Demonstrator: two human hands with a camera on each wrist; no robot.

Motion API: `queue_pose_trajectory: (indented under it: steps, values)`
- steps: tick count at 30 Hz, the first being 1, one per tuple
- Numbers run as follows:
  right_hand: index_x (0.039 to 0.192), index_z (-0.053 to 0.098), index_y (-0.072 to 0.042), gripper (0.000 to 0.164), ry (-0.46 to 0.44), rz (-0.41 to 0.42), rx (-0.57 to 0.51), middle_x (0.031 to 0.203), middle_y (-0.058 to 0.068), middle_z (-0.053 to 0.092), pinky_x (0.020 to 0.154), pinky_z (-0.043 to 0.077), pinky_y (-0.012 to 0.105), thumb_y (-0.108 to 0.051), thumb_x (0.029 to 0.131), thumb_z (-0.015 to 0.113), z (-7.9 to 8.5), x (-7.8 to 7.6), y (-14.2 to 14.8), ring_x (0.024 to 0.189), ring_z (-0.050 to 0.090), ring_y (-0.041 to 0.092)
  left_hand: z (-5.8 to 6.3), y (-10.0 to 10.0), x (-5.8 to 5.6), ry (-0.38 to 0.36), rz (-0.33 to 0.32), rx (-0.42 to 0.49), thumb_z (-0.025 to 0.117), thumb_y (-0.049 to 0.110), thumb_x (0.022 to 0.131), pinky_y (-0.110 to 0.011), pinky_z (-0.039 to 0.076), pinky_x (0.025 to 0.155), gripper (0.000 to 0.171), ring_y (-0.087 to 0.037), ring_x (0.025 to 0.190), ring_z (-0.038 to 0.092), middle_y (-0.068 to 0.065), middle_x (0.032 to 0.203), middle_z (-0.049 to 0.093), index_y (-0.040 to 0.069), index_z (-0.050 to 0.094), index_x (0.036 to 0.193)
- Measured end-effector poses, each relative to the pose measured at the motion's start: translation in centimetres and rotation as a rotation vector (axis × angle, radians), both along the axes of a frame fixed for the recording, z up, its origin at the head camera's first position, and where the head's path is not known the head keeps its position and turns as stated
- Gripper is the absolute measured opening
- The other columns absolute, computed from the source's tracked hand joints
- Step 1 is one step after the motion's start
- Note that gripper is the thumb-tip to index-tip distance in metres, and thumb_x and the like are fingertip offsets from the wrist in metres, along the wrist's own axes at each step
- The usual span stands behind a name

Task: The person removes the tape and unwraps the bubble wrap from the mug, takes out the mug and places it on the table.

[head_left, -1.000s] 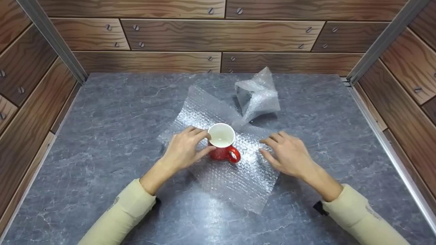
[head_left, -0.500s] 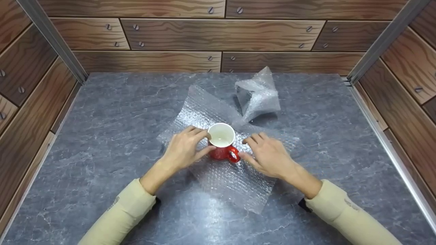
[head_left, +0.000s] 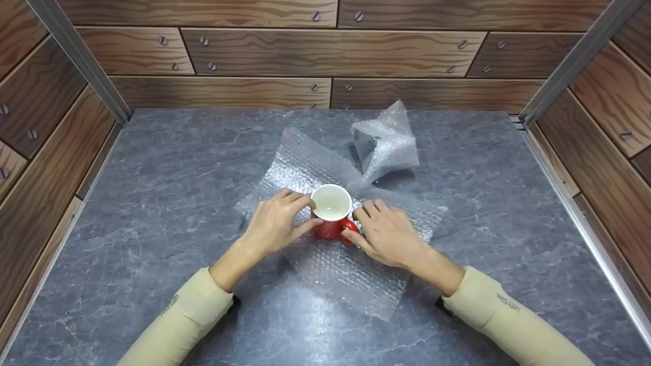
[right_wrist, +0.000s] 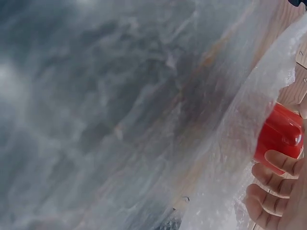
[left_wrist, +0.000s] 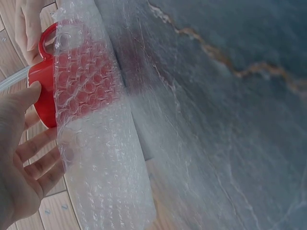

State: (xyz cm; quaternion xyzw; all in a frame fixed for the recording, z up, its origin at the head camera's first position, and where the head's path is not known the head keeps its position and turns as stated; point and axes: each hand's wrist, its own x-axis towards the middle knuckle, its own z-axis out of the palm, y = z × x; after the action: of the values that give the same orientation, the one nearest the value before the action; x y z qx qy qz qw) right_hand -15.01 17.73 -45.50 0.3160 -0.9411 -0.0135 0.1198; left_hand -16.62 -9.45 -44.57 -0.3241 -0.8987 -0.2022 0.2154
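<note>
A red mug (head_left: 328,227) with a white inside stands upright on a spread sheet of bubble wrap (head_left: 351,279). My left hand (head_left: 277,221) holds its left side, the thumb on the near wall and the fingers toward the far side. In the left wrist view, part of the mug (left_wrist: 45,93) shows through a flap of bubble wrap. At the handle side is my right hand (head_left: 389,234), its thumb over the handle and its fingers, loosely bent, beside the mug's right wall. The right wrist view has those fingertips right at the red wall (right_wrist: 280,134).
Behind the mug, to the right, stands a bundle of bubble wrap (head_left: 389,145) folded into peaks. The grey marbled table (head_left: 178,168) is bordered by wood-patterned panels (head_left: 330,51) at the back and both sides, with metal rails at the corners.
My right hand has moved left from over the bubble wrap to the mug's handle. The left hand and the mug have stayed in place.
</note>
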Motion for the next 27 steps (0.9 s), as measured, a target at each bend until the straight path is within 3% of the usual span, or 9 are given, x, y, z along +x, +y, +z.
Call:
queue_pose_trajectory:
  steps: [6, 14, 20, 27]
  values:
    - [0.105, 0.059, -0.009, 0.055, 0.004, -0.010, -0.002, 0.100, 0.010, 0.064, 0.061, 0.056, 0.039, -0.061, 0.108, 0.042, -0.4, -0.2, -0.5, 0.090, 0.061, 0.028, 0.0, 0.1, 0.0, 0.002, 0.007, -0.002, 0.080, 0.045, 0.092, -0.040, 0.066, 0.072, 0.031, -0.023, 0.095, 0.074, -0.005, 0.104, 0.082, 0.017, 0.072, 0.102]
    - [0.108, 0.062, -0.006, 0.054, 0.059, 0.010, 0.010, 0.100, 0.012, 0.068, 0.065, 0.058, 0.041, -0.057, 0.109, 0.044, -0.5, -0.2, -1.0, 0.089, 0.065, 0.030, 0.0, 0.1, 0.1, 0.005, 0.002, -0.001, 0.080, 0.044, 0.092, -0.039, 0.066, 0.072, 0.030, -0.024, 0.095, 0.074, -0.004, 0.104, 0.082, 0.017, 0.072, 0.101]
    - [0.098, 0.065, -0.006, 0.053, 0.097, 0.014, 0.050, 0.092, 0.010, 0.070, 0.055, 0.056, 0.038, -0.054, 0.109, 0.046, -0.6, 0.0, -1.5, 0.081, 0.066, 0.026, 0.0, 0.0, 0.2, -0.010, 0.012, -0.004, 0.079, 0.045, 0.092, -0.042, 0.066, 0.074, 0.031, -0.023, 0.097, 0.074, -0.003, 0.106, 0.081, 0.017, 0.072, 0.102]
    - [0.093, 0.064, -0.008, 0.041, 0.083, -0.009, 0.046, 0.083, 0.007, 0.067, 0.050, 0.054, 0.037, -0.043, 0.110, 0.051, -0.6, 0.1, -1.7, 0.072, 0.064, 0.024, 0.0, 0.3, 0.3, -0.017, 0.020, -0.005, 0.080, 0.044, 0.092, -0.041, 0.067, 0.076, 0.032, -0.025, 0.099, 0.074, -0.005, 0.107, 0.081, 0.016, 0.073, 0.103]
